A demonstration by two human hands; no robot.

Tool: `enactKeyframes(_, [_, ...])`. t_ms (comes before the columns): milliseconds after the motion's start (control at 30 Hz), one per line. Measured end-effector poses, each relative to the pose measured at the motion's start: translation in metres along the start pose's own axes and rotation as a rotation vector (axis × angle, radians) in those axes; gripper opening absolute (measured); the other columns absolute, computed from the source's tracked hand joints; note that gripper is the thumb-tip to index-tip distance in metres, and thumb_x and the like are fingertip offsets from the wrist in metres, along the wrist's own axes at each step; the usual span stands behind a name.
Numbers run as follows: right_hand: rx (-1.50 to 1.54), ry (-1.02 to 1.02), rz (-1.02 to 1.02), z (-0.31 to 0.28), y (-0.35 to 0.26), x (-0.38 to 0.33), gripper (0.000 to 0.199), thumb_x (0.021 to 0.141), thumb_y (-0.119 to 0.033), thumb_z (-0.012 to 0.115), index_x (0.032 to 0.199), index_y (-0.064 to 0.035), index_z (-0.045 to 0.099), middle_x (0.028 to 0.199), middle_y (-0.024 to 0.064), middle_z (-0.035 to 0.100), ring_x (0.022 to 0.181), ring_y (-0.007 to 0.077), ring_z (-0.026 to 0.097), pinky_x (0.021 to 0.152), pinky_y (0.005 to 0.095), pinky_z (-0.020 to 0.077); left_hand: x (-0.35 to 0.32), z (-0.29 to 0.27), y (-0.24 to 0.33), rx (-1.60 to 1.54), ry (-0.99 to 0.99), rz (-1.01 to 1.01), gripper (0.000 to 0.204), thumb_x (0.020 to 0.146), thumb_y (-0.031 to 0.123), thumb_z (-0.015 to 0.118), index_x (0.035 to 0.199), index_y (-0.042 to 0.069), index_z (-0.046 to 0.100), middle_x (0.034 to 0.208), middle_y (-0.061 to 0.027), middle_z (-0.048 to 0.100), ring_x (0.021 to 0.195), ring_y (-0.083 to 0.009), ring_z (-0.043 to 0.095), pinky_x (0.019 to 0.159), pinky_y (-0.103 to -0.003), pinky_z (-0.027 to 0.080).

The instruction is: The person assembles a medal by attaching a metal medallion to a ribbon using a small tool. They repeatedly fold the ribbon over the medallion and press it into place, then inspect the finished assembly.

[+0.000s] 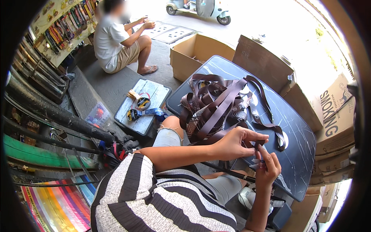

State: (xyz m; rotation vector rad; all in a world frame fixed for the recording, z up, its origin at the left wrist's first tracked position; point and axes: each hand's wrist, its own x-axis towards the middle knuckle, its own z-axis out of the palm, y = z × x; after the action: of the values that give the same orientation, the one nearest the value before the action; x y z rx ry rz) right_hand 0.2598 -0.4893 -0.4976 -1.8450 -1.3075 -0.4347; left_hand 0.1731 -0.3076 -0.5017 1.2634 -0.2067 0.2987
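Two hands — left hand point(232, 144) and right hand point(267, 168) — fingers pinching one brown strap point(258, 145); two tape rolls point(142, 103).

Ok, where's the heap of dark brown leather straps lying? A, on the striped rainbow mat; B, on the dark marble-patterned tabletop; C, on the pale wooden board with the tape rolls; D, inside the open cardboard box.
B: the heap of dark brown leather straps lies on the dark marble-patterned tabletop, just beyond both hands.

Harsh daylight from upper right, blown-out glare there, fisheye-bent edges, dark vignette
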Motion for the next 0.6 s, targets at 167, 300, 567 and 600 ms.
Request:
enactKeyframes(167, [-0.104,0.010,-0.079,-0.0003,0.0012,0.0009,0.051,0.066,0.002,0.064,0.114,-0.0076,0.077,0.067,0.0049,0.051,0.056,0.0181,0.050,0.052,0.0327,0.0394,-0.0002,0.0007,0.0047,0.056,0.001,-0.017,0.053,0.083,-0.007,0.066,0.136,-0.005,0.058,0.130,-0.0193,0.066,0.107,-0.0163,0.069,0.098,-0.030,0.054])
enactKeyframes(300, [-0.127,-0.010,-0.111,-0.0029,0.0021,0.0018,0.053,0.063,0.003,0.063,0.114,-0.0071,0.076,0.070,0.0045,0.056,0.058,0.0190,0.053,0.055,0.0330,0.0417,0.0014,0.0021,0.0012,0.052,0.015,0.017,0.053,0.084,-0.006,0.066,0.136,-0.004,0.058,0.131,-0.0188,0.066,0.111,-0.0158,0.067,0.098,-0.030,0.054])
enactKeyframes(567, [-0.247,-0.004,-0.154,-0.0068,0.0017,0.0034,0.039,0.070,-0.006,0.066,0.109,-0.0040,0.073,0.074,0.0046,0.059,0.062,0.0208,0.056,0.057,0.0348,0.0437,-0.0001,0.0057,-0.0019,0.027,0.057,-0.077,0.043,0.094,0.007,0.068,0.136,0.000,0.061,0.119,-0.0118,0.072,0.098,-0.0105,0.068,0.075,-0.024,0.055])
enactKeyframes(600, [-0.256,-0.011,-0.165,-0.0070,0.0016,0.0031,0.038,0.072,-0.008,0.066,0.108,-0.0035,0.072,0.074,0.0049,0.059,0.062,0.0212,0.056,0.058,0.0351,0.0441,-0.0003,0.0059,-0.0018,0.001,0.056,-0.077,0.042,0.095,0.008,0.068,0.135,-0.001,0.061,0.116,-0.0112,0.073,0.094,-0.0100,0.068,0.073,-0.023,0.054])
